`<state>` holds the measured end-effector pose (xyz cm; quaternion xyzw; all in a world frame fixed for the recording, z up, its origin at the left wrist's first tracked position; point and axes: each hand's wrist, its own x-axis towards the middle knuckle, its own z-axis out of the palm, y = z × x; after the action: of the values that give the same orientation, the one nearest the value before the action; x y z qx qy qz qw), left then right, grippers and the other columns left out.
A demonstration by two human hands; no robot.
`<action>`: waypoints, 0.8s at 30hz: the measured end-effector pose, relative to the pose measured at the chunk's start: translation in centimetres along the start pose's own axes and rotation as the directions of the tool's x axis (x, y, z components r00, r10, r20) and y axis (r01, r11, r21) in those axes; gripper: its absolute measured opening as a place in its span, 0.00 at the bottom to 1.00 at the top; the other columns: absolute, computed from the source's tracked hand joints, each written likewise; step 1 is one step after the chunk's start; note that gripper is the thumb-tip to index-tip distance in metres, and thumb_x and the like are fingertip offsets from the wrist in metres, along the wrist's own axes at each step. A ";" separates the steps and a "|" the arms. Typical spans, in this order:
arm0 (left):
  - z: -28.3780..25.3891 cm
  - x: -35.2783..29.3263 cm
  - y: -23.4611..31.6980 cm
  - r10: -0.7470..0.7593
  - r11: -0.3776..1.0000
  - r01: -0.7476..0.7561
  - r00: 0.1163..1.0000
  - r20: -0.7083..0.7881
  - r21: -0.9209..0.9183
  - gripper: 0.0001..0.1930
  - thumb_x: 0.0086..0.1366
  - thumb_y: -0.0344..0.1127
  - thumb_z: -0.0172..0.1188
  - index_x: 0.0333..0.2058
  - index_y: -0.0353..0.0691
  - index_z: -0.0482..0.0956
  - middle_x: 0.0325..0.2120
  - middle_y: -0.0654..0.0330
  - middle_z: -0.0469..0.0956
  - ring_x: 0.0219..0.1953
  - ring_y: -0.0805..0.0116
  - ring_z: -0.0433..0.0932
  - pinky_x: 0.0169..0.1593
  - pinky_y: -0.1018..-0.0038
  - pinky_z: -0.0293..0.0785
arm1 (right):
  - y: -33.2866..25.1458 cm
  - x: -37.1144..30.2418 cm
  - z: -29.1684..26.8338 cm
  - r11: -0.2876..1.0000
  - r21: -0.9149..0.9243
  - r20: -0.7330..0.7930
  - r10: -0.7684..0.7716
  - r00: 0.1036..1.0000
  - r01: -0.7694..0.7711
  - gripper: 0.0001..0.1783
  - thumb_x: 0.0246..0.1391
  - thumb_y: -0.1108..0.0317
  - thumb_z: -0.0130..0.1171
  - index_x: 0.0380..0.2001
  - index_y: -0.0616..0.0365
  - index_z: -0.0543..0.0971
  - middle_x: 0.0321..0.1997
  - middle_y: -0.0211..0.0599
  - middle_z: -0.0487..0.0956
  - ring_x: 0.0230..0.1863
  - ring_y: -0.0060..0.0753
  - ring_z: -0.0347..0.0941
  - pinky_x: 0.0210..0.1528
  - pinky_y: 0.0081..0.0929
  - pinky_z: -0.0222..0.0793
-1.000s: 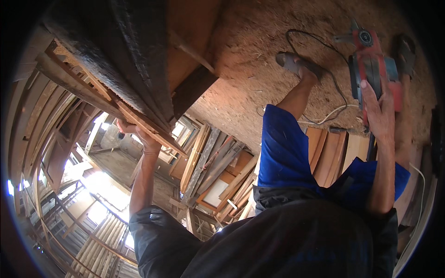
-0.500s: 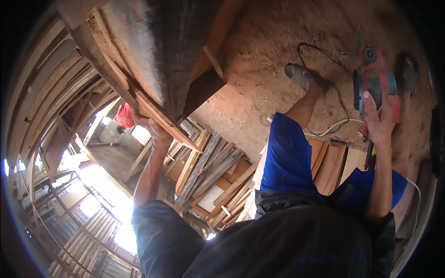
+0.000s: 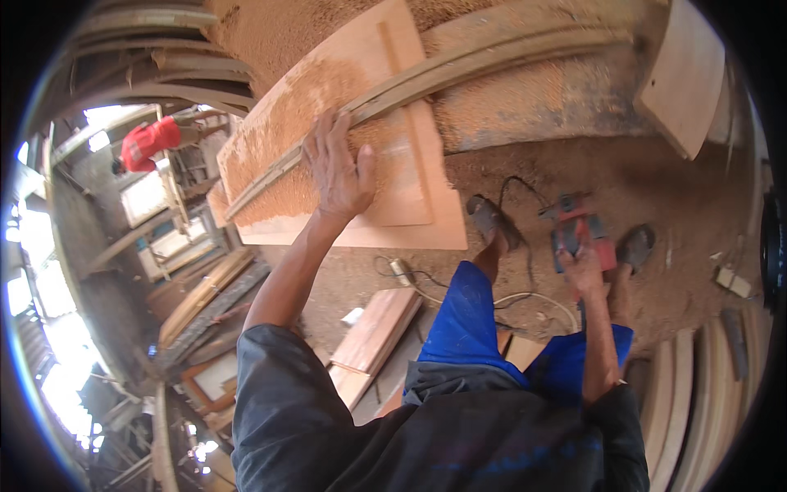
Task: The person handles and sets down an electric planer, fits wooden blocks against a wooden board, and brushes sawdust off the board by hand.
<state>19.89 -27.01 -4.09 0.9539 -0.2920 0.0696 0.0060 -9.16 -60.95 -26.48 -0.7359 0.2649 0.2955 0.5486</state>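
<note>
My left hand (image 3: 338, 168) rests with fingers outstretched and thumb apart on a long narrow wooden strip (image 3: 393, 92). The strip crosses a pale wooden panel (image 3: 328, 234) strewn with shavings and carries on along a workbench (image 3: 525, 102). Low on my right, my right hand (image 3: 584, 266) is closed round the handle of a red and dark electric planer (image 3: 605, 252). The planer hangs between my feet, well apart from the panel; its underside is hidden.
A pale cable (image 3: 541, 297) and a dark cord (image 3: 531, 254) trail over the dirt floor by my feet. Stacked boards (image 3: 369, 336) lie at lower left, curved planks (image 3: 680, 394) at lower right. A person in red (image 3: 152, 143) is at far left.
The view has swung, bringing the panel and bench top into sight. My left hand, earlier wrapped round a wooden edge, now lies across the strip. The planer stays in my right hand.
</note>
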 end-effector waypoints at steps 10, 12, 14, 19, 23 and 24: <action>0.2 -0.4 0.6 -0.219 0.966 0.179 0.950 -0.223 -0.189 0.18 0.66 0.37 0.58 0.54 0.44 0.78 0.59 0.55 0.74 0.63 0.51 0.67 0.64 0.54 0.59 | -16.8 -6.8 1.4 0.833 -0.489 0.494 0.021 0.869 0.258 0.40 0.42 0.61 0.65 0.60 0.66 0.71 0.56 0.60 0.78 0.60 0.59 0.75 0.60 0.41 0.71; -0.6 -0.5 0.5 -0.266 0.947 0.215 0.940 -0.213 -0.237 0.18 0.67 0.37 0.57 0.54 0.42 0.78 0.59 0.54 0.74 0.64 0.53 0.67 0.65 0.55 0.59 | -17.4 -8.0 2.5 0.682 -0.562 0.526 -0.141 0.839 0.467 0.31 0.46 0.62 0.65 0.55 0.63 0.75 0.51 0.59 0.81 0.53 0.58 0.79 0.57 0.47 0.73; -1.1 -0.5 -0.4 -0.258 0.927 0.163 0.931 -0.259 -0.339 0.15 0.68 0.37 0.59 0.52 0.41 0.80 0.54 0.53 0.78 0.60 0.54 0.71 0.62 0.56 0.64 | -20.1 -9.9 4.0 0.629 -0.615 0.551 -0.089 0.830 0.476 0.32 0.46 0.60 0.65 0.55 0.64 0.75 0.51 0.59 0.80 0.54 0.58 0.78 0.57 0.47 0.72; -3.5 -1.9 -0.7 -0.751 0.454 0.200 0.610 -0.252 -0.868 0.11 0.67 0.33 0.61 0.47 0.40 0.79 0.42 0.53 0.81 0.47 0.58 0.79 0.49 0.61 0.74 | -26.2 -11.5 8.5 0.668 -0.629 0.584 0.069 0.809 0.397 0.38 0.58 0.49 0.59 0.65 0.61 0.66 0.58 0.62 0.77 0.61 0.62 0.73 0.62 0.48 0.68; -8.0 -12.8 -0.7 -0.968 -0.091 0.209 0.210 0.135 -0.974 0.10 0.70 0.38 0.61 0.42 0.37 0.79 0.27 0.63 0.78 0.27 0.78 0.76 0.31 0.76 0.75 | -27.2 -12.4 12.2 0.695 -0.593 0.582 0.022 0.813 0.406 0.39 0.63 0.47 0.55 0.70 0.58 0.62 0.61 0.64 0.75 0.64 0.65 0.70 0.65 0.48 0.65; -5.6 -17.4 -0.5 -0.972 -0.181 0.187 0.115 0.205 -0.966 0.10 0.72 0.38 0.59 0.39 0.36 0.79 0.26 0.64 0.77 0.26 0.77 0.74 0.30 0.75 0.74 | -27.4 -12.3 13.1 0.665 -0.586 0.615 -0.007 0.788 0.464 0.40 0.64 0.47 0.54 0.69 0.64 0.62 0.63 0.67 0.72 0.65 0.65 0.69 0.66 0.47 0.64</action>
<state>5.20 -16.68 -0.94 0.6318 0.3407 0.2291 0.6575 0.06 -40.42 -2.71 -0.7959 -0.1479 0.4999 0.3078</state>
